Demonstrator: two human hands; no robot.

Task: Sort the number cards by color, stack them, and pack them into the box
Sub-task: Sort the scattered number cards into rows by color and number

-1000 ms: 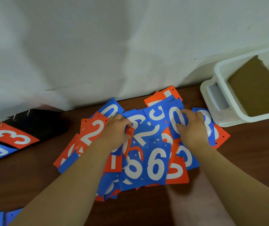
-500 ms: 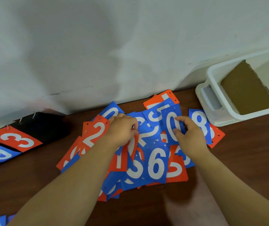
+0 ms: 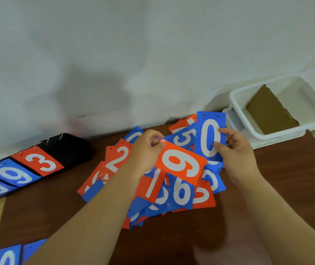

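Soft, even light is throwing a grey shadow on the wall (image 3: 153,44) and another near the table's (image 3: 57,213) front edge; number cards (image 3: 9,175) at its left edge are blurring.

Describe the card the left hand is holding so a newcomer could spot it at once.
Start at the heap of number cards in the middle of the brown table. Over it, the left hand pinches one card by a corner. It is the orange card with a white 9, next to the blue 0 card held by the right hand.
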